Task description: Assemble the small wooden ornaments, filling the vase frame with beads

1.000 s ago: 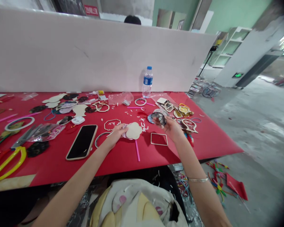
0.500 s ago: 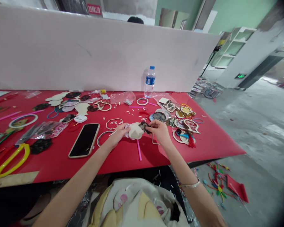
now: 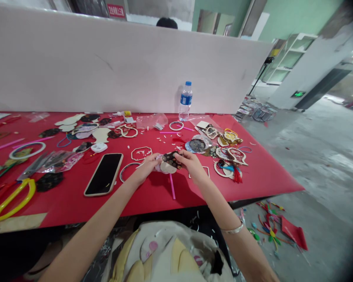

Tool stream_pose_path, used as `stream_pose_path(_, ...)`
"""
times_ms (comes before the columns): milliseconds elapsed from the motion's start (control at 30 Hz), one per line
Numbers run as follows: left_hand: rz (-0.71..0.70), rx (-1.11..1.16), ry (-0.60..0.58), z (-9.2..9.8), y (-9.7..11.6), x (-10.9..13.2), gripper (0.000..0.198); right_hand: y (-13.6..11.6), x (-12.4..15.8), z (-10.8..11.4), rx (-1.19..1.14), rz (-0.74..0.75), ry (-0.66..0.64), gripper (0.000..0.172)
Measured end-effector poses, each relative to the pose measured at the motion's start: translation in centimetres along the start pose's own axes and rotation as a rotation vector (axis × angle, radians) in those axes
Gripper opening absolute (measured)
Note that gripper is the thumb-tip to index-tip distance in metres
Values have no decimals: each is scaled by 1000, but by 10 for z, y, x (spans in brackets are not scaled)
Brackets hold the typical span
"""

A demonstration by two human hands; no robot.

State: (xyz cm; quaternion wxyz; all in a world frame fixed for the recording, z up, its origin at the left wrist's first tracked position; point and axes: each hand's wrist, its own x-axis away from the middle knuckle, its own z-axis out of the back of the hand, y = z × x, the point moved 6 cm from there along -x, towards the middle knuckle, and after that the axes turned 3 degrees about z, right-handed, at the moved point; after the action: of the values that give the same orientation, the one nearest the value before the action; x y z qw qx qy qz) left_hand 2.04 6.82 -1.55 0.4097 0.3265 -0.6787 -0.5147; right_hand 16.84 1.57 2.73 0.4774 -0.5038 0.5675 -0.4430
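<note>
My left hand [image 3: 145, 167] pinches a pale wooden flower-shaped piece [image 3: 167, 168] just above the red table [image 3: 153, 196]. My right hand [image 3: 191, 164] grips a dark patterned cutout [image 3: 170, 157] and lays it over the top of the wooden piece. Both hands meet at the middle of the table. A pink stick [image 3: 171, 187] lies below them, and a square wooden frame [image 3: 206, 170] is partly hidden behind my right hand.
A black phone [image 3: 104, 173] lies left of my hands. A water bottle [image 3: 185, 100] stands by the white partition [image 3: 120, 66]. Wooden ornaments [image 3: 228, 150] cluster at right, rings, plastic bags and a yellow hoop [image 3: 8, 199] at left. Another person's head shows over the partition.
My right hand has carried the dark patterned cutout leftward from the ornament pile and set it over the wooden flower piece held by my left hand.
</note>
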Motion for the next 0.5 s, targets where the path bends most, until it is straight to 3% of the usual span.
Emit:
stream_pose_path(200,6,22,-20,-2,-1,-1,37,1,-3,-7,140,47,-90,28)
stream_pose_path(367,-21,-6,-31,0,-2,-3,37,6,-9,8,465,113,67,12)
stream_pose_path(500,-26,-17,-33,0,-2,-3,38,5,-10,11,583,187,108,13)
